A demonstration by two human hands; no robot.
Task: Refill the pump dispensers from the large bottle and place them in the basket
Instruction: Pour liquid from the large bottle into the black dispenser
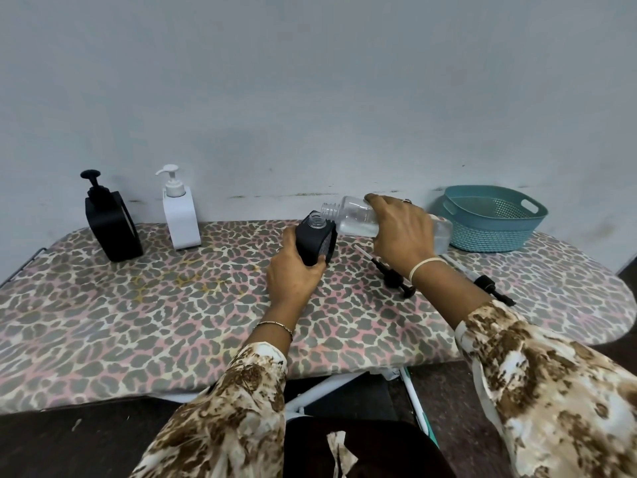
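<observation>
Two hands busy: left hand grips black dispenser; right hand grasps tilted clear bottle.

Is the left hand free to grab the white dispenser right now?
Probably not yet: the left hand grips the open black dispenser. Nothing lies between it and the white dispenser, though.

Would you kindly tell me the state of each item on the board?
Clear bottle: uncapped, tipped sideways, gripped by right hand.
Open black dispenser: pump off, held by left hand.
Far black dispenser: pump on, upright.
White dispenser: pump on, upright.
Two pumps: lying loose.
Basket: no dispensers inside.
</observation>
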